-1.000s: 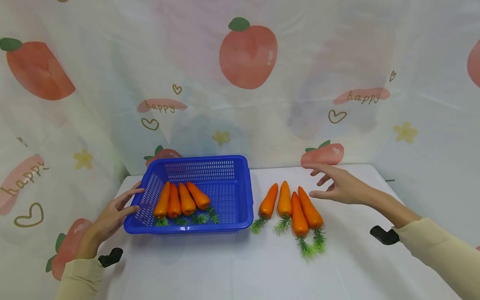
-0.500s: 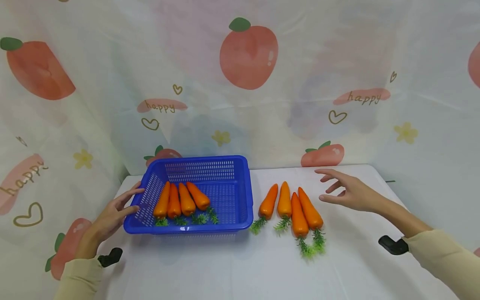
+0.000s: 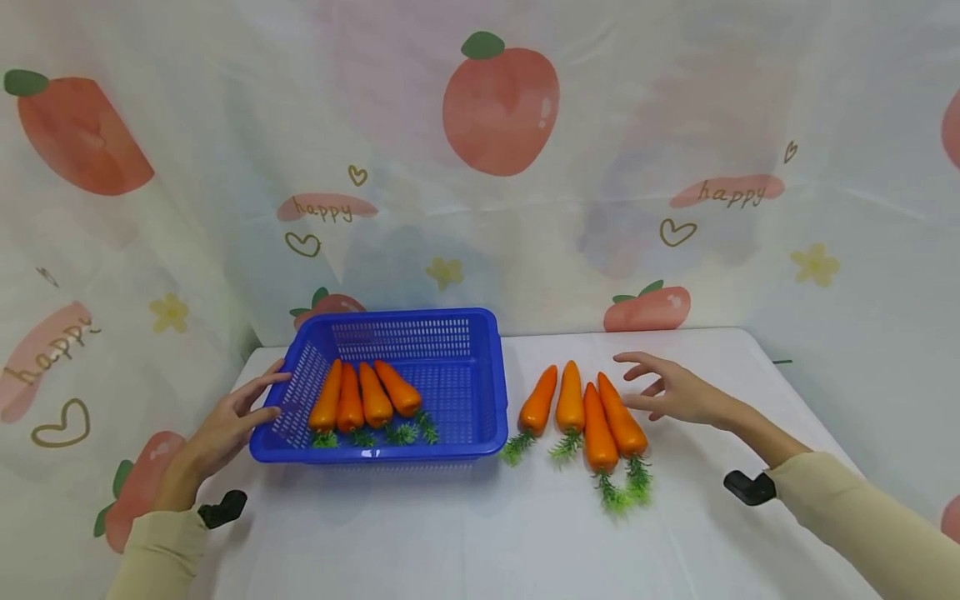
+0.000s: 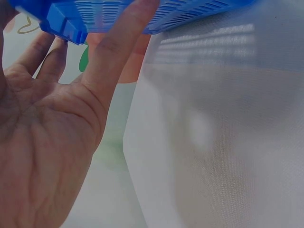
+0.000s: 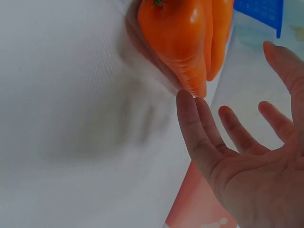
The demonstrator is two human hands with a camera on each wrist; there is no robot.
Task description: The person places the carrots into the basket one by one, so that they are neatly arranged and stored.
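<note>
My left hand [image 3: 223,433] rests against the left end of a blue plastic basket [image 3: 375,454], its fingertips and thumb on the rim. In the left wrist view, the thumb [image 4: 111,52] lies across the basket's side with the fingers loosely extended. Several orange toy carrots lie side by side in the basket's left half, green tops toward the front, among them a carrot [image 3: 327,400]. My right hand [image 3: 678,393] hovers holding nothing, fingers spread, just right of the carrots on the table. Closest to it is the rightmost carrot [image 3: 621,417], whose narrow tip overlaps the fingertips in the right wrist view.
Right of the basket, several carrots lie on the white tablecloth [image 3: 465,533], including a left one [image 3: 538,402] and a paler one [image 3: 570,400]. A patterned cloth backdrop [image 3: 495,242] rises behind the table and at both sides.
The right hand first drew back to the right, then came left and slightly lower toward the rightmost carrot. The left hand has stayed at the basket, and the carrots have not moved.
</note>
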